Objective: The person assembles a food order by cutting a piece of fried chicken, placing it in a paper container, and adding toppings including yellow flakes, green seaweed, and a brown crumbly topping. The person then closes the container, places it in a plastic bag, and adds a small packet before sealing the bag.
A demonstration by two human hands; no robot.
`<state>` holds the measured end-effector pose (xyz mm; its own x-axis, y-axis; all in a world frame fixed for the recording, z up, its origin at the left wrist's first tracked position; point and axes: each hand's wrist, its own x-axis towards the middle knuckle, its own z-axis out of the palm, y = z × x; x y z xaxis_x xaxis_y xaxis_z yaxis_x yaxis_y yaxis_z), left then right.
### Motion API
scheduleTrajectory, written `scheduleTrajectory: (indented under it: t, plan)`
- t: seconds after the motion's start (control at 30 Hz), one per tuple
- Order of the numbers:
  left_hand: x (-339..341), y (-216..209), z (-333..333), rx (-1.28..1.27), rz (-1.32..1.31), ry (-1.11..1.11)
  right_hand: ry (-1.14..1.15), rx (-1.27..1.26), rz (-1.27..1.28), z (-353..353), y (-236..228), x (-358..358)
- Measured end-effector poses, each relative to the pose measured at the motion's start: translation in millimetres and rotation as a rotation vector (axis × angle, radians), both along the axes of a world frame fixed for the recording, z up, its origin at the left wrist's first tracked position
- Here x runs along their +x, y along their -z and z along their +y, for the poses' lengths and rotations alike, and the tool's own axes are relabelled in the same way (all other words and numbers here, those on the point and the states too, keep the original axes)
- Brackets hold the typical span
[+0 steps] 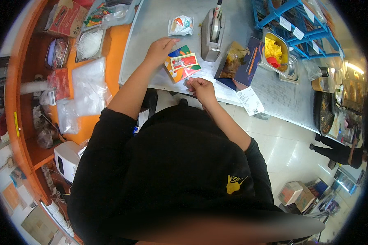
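A small colourful carton [170, 74] with a red and white label lies at the near edge of the metal table. My left hand [159, 51] is at its far left corner, fingers stretched out and holding nothing. At the near right side of the carton, my right hand [202, 89] is closed in a pinch on what looks like a short strip of clear tape [187, 74], which reaches onto the carton. Beyond the right hand stands a grey tape dispenser [211, 44] with a pen in it. A white printed packet [181, 25] lies past the left hand.
To the right are an open dark box [249, 61] with wrapped food, a paper receipt [249, 100] over the table edge, a steel pan [274, 49] of yellow food and a blue rack [296, 26]. Clear plastic bags [89, 83] lie on the orange shelf at left. A person [341, 153] stands far right.
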<state>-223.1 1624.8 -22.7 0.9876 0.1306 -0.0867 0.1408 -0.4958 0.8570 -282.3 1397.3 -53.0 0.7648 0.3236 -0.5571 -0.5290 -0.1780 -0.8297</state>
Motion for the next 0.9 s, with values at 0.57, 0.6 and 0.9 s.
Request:
scheduleTrajectory:
  t: [0.57, 0.6, 0.9]
  plan:
    - [27, 29, 28, 0.174, 0.368, 0.011, -0.006, -0.292, -0.209, 6, 8, 11]
    - [37, 23, 27, 0.323, 0.170, -0.025, -0.015, -0.373, -0.238, 1, 3, 7]
    - [92, 0, 11, 0.670, -0.107, 0.177, 0.058, -0.211, -0.697, -8, -61, 8]
